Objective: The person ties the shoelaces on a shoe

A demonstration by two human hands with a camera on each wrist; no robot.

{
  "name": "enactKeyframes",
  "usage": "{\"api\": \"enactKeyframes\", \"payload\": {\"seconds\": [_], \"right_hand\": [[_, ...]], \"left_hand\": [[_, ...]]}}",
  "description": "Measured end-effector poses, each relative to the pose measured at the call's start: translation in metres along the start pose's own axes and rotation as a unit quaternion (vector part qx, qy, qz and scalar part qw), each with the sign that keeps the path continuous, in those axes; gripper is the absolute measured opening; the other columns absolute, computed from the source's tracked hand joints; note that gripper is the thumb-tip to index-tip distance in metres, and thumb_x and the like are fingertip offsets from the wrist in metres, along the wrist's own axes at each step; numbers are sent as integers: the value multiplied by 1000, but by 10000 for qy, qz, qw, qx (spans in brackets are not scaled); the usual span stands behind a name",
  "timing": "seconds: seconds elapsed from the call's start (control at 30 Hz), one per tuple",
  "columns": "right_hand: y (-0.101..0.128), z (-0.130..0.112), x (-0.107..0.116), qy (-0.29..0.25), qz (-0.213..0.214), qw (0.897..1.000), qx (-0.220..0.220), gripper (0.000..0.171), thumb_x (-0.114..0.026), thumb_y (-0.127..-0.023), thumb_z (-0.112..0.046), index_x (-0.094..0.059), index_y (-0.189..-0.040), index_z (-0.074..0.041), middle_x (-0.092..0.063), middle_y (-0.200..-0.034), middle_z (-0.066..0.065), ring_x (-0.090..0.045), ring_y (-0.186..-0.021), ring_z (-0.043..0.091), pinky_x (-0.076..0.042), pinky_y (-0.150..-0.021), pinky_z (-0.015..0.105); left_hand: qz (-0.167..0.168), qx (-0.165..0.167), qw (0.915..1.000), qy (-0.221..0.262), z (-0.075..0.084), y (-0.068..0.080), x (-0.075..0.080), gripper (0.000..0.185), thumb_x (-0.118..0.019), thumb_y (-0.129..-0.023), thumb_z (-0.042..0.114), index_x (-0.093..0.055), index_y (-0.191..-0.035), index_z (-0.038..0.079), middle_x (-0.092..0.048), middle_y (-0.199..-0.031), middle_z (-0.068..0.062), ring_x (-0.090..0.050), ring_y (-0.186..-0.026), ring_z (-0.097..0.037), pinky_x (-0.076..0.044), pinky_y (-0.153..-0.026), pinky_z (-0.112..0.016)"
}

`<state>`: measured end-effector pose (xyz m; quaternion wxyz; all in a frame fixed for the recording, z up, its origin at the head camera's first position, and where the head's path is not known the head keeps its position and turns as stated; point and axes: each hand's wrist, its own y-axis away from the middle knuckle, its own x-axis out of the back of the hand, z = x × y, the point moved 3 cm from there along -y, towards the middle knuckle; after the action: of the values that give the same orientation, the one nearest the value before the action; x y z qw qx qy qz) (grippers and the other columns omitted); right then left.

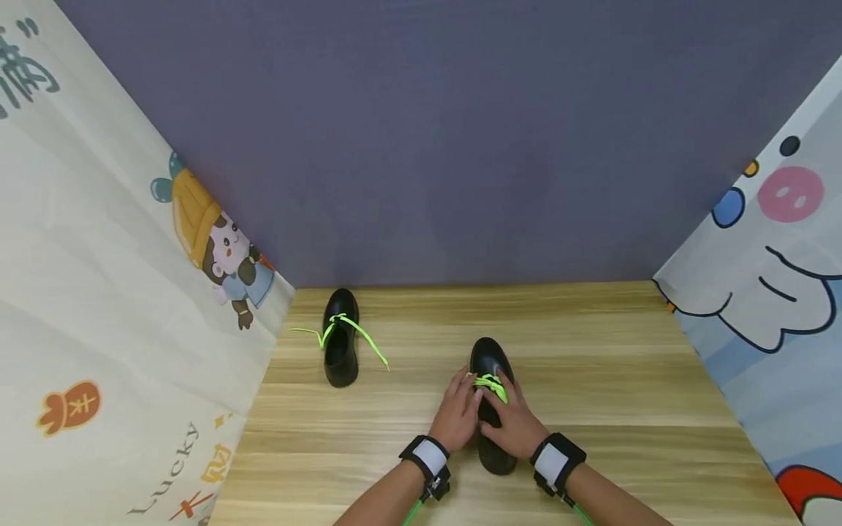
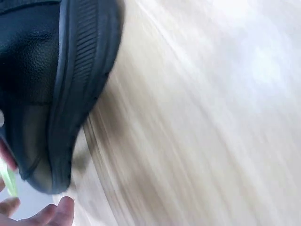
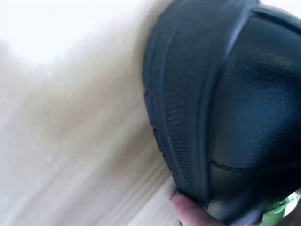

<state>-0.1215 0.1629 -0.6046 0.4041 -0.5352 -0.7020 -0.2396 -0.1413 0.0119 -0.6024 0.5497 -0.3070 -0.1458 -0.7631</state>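
Note:
A black leather shoe (image 1: 491, 355) stands on the wooden floor, toe pointing away, with a bright green shoelace (image 1: 490, 383) bunched over its tongue. From the left side, my left hand (image 1: 455, 410) pinches the shoelace at the shoe's left edge. My right hand (image 1: 516, 422) reaches over the opening from the right, its fingers around the green loops. In the left wrist view, a strip of lace (image 2: 8, 180) shows between fingertips beside the shoe (image 2: 30, 61). The right wrist view has a fingertip (image 3: 190, 209) against the sole's edge and green lace (image 3: 278, 213) at the corner.
A second black shoe (image 1: 340, 358) stands to the left, its green lace (image 1: 368, 342) loose with both ends spread out. A dark grey panel (image 1: 460, 146) rises behind the wooden floor (image 1: 605, 365). Printed cloths (image 1: 118, 292) hang at both sides.

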Motion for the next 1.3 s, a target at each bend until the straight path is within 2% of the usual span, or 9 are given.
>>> {"api": "enactKeyframes", "payload": {"seconds": [0.13, 0.33, 0.6, 0.8, 1.03, 1.23, 1.3], "right_hand": [[-11, 16, 5, 19, -9, 9999, -114, 62, -69, -87, -25, -53, -144, -7, -21, -155, 34, -25, -133, 69, -45, -91, 69], [-29, 40, 17, -23, -269, 9990, -363, 62, -65, -91, -28, -48, -149, -12, -16, -158, 32, -20, -136, 67, -43, -92, 71], [-57, 57, 40, -251, -547, 9969, -514, 61, -63, -95, -25, -44, -150, -7, -13, -159, 34, -16, -139, 65, -34, -99, 74], [-72, 71, 54, -196, -724, 9943, -762, 61, -62, -95, -22, -42, -150, -4, -10, -157, 39, -18, -139, 63, -34, -101, 71], [-85, 79, 63, -270, -921, 9897, -1062, 60, -58, -99, -21, -37, -153, -4, -5, -158, 38, -16, -140, 63, -32, -103, 71], [-98, 85, 62, -353, -944, 9894, -1042, 62, -59, -99, -26, -37, -153, -5, -4, -158, 37, -14, -140, 63, -31, -103, 72], [-102, 90, 60, -348, -841, 9913, -950, 63, -59, -98, -30, -38, -154, -9, -5, -158, 37, -18, -139, 63, -32, -102, 72]], "left_hand": [[109, 147, 9997, 129, -7, 0, 7, 47, -39, -109, 28, -47, -145, -1, -33, -159, -18, -42, -138, -38, -40, -108, -53], [300, 321, 9990, 30, -20, 4, 10, 45, -43, -108, 25, -49, -143, -4, -38, -156, -17, -41, -139, -38, -37, -110, -53], [456, 587, 9972, 31, -32, 11, 14, 44, -45, -108, 26, -50, -142, -1, -39, -156, -14, -40, -140, -36, -35, -112, -52], [460, 567, 9973, 109, -33, 12, 15, 46, -44, -108, 29, -50, -143, -2, -40, -155, -14, -41, -139, -37, -36, -111, -53], [483, 475, 9977, 50, -35, 10, 16, 46, -44, -108, 28, -51, -141, -2, -42, -154, -14, -43, -138, -36, -38, -110, -53], [410, 584, 9974, 33, -35, 8, 13, 44, -45, -108, 27, -51, -142, -1, -40, -155, -14, -43, -139, -36, -38, -110, -52], [401, 618, 9973, 68, -35, 7, 11, 44, -46, -108, 27, -52, -141, -1, -40, -155, -14, -43, -139, -35, -37, -110, -51]]}}
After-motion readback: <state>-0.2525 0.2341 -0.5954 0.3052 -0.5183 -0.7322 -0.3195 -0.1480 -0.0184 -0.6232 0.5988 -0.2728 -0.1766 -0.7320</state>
